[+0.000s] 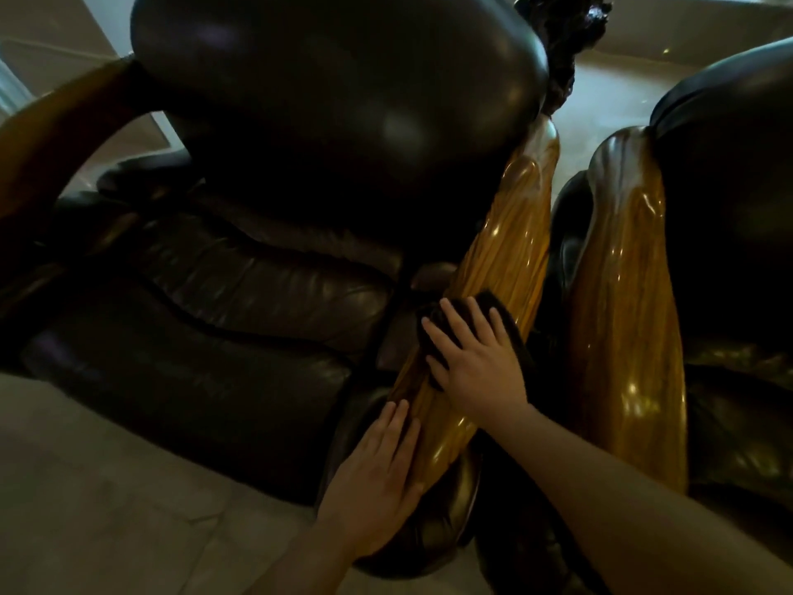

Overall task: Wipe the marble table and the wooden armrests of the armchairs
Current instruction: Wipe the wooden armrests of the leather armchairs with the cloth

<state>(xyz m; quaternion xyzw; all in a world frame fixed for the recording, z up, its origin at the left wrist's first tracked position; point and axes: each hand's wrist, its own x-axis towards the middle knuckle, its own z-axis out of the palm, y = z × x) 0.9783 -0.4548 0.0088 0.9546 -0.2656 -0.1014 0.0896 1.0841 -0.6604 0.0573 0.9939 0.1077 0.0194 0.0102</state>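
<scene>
A glossy golden-brown wooden armrest (510, 234) runs down the right side of a dark leather armchair (223, 319). My right hand (476, 362) presses flat on a dark cloth (508, 319) that lies across the middle of this armrest, fingers spread over it. My left hand (377, 474) rests flat with fingers together on the armrest's lower front end, holding nothing. A second wooden armrest (626, 319) of the neighbouring armchair (738, 199) stands just to the right. The marble table is not in view.
A narrow dark gap separates the two armrests. The first chair's other wooden arm (55, 135) curves at the far left. Pale tiled floor (107, 500) lies in front of the seat, and more floor shows behind the chairs.
</scene>
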